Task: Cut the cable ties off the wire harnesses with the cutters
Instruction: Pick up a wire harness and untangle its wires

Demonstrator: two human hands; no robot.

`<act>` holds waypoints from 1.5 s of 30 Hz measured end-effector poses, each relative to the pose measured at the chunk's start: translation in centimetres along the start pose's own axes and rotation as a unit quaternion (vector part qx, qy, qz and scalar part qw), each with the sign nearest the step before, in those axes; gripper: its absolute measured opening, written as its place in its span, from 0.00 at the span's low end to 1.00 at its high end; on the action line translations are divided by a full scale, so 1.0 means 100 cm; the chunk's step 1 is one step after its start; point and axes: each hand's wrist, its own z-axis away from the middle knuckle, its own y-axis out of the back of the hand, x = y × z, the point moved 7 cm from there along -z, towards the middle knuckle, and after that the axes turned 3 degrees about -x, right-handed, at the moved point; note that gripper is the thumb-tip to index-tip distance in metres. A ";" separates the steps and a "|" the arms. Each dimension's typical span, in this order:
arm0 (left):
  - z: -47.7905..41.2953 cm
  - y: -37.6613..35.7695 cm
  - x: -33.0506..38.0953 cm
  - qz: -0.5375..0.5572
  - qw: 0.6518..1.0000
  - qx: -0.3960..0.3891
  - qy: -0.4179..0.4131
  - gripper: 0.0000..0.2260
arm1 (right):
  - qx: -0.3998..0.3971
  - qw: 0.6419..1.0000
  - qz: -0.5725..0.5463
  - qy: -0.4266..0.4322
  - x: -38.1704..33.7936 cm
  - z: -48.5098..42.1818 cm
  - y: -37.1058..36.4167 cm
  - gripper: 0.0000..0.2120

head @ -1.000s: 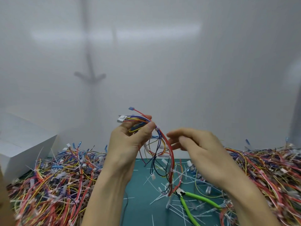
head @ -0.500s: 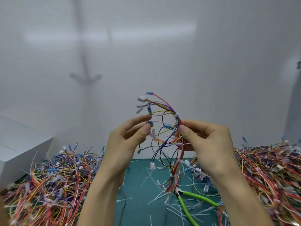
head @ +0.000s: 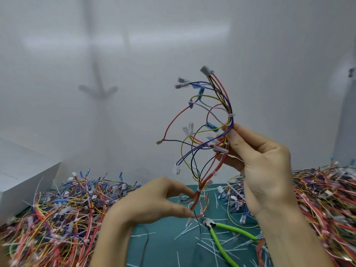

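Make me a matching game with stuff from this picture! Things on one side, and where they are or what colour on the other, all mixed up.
Things: 1 cutters; 2 wire harness; 3 white box; 4 mat.
Clues: A teal; B held up in the right hand; C far left; D green handles, lying on the mat.
Pairs: 1-D, 2-B, 3-C, 4-A.

Bare left hand (head: 154, 202) and right hand (head: 266, 170), bare forearms, short nails.
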 end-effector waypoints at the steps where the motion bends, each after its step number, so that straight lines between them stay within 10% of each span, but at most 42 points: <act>1: -0.003 -0.001 -0.004 -0.034 0.999 0.007 0.014 0.14 | 0.000 1.000 -0.004 -0.004 0.001 0.000 0.000 0.09; 18: -0.029 -0.032 -0.027 0.027 0.998 -0.040 0.043 0.33 | 0.008 0.999 -0.046 0.001 -0.009 0.000 0.005 0.07; 25: -0.029 -0.023 -0.038 0.097 0.994 0.020 0.036 0.18 | 0.030 0.998 -0.064 0.003 -0.008 -0.003 0.010 0.05; 45: 0.010 0.039 -0.026 0.431 0.843 0.322 0.006 0.13 | 0.044 0.997 -0.059 -0.007 -0.003 -0.006 0.016 0.09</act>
